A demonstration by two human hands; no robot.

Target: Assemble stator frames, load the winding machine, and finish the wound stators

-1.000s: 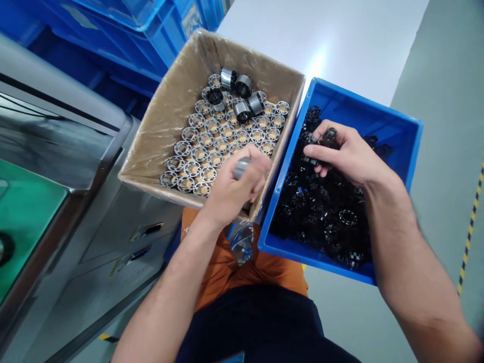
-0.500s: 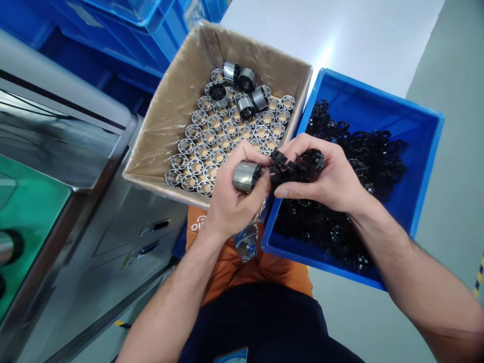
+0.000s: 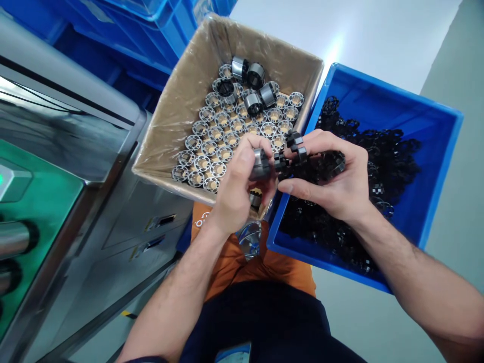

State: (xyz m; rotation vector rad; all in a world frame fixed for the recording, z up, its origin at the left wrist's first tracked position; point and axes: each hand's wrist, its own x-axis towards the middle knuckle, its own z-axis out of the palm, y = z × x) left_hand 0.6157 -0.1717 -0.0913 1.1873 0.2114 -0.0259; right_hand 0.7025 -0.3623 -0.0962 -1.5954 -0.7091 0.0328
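1. At the middle of the view, the left hand wraps around a steel core, which lies on its side with one end turned toward 3 o'clock.
2. Toward 3 o'clock from it, the right hand cups a cluster of black toothed rings, thumb and fingers spread around them; the foremost ring is right beside the core's end, and whether they touch cannot be told.
3. Meeting ring and core squarely seems the careful part: the person does best to match teeth to slots before pressing, since a tilted ring could jam or chip.
4. A loose grip on the spare rings probably helps, as a tight one may tangle or drop them.
5. At 12 o'clock, the plastic-lined carton holds upright slotted cores, with black-ended cores lying on top; fingertips should probably clear these rims.
6. At 3 o'clock, the blue bin holds loose black rings, partly below the right hand.
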